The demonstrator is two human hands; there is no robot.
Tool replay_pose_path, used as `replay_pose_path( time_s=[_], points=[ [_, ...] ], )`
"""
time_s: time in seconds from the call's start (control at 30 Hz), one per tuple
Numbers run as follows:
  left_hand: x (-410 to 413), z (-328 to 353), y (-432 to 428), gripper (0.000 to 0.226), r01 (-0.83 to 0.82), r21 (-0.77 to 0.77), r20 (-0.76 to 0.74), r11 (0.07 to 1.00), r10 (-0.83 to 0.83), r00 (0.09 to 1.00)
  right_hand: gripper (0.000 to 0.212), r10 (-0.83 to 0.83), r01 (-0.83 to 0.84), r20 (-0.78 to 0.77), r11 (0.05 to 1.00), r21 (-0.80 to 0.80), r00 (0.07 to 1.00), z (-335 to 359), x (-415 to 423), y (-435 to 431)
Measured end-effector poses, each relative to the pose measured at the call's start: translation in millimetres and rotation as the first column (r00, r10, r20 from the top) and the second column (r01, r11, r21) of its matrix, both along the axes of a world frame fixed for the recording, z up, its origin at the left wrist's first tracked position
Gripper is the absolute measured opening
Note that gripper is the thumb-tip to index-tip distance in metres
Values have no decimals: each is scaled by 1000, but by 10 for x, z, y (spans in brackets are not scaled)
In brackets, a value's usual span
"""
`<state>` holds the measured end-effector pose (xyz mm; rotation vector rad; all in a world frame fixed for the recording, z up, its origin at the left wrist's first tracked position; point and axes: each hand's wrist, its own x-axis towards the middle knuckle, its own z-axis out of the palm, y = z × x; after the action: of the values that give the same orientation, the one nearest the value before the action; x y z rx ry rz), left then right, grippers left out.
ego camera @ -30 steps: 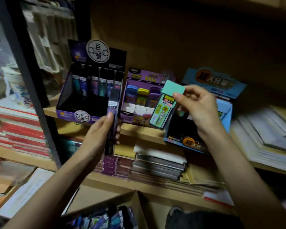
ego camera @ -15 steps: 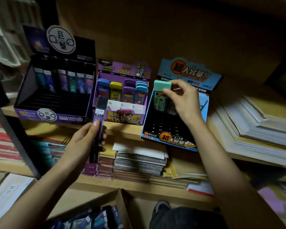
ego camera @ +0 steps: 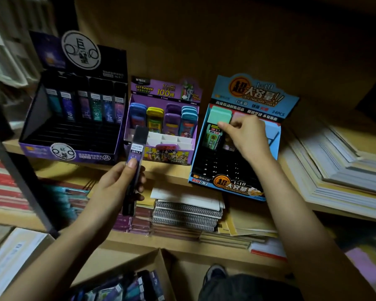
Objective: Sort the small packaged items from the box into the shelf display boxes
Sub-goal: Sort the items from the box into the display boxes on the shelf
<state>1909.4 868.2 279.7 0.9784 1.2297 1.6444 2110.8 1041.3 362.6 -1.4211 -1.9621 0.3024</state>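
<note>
My left hand grips a slim dark lead case labelled 2B/0.7, held upright in front of the shelf edge. My right hand pinches a mint-capped lead pack that stands in the back left slot of the blue display box. A dark purple display box at the left holds a back row of slim cases. Between them a purple display box holds coloured cases. The cardboard box with several small packs sits below, at the bottom edge.
Wooden shelf carries all three display boxes. Stacks of paper booklets lie to the right. Spiral notebooks and flat packs fill the lower shelf. A dark metal post stands at left. My shoe shows at the bottom.
My right hand has carried the mint-capped pack from in front of the middle box down into the blue box's back left slot. My left hand has kept its hold on the slim case.
</note>
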Motion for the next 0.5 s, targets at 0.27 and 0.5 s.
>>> replay_pose_path(
  time_s=[0.27,0.5],
  points=[
    [-115,94,-88,29,-44,33,35,999,43,998,18,312,-427,-432,882,-199,846,391,-252,-542],
    [-282,120,-249,33,-91,34,-64,995,93,994,16,354,-657,-605,638,-402,713,-94,-1161,-1108]
  ],
)
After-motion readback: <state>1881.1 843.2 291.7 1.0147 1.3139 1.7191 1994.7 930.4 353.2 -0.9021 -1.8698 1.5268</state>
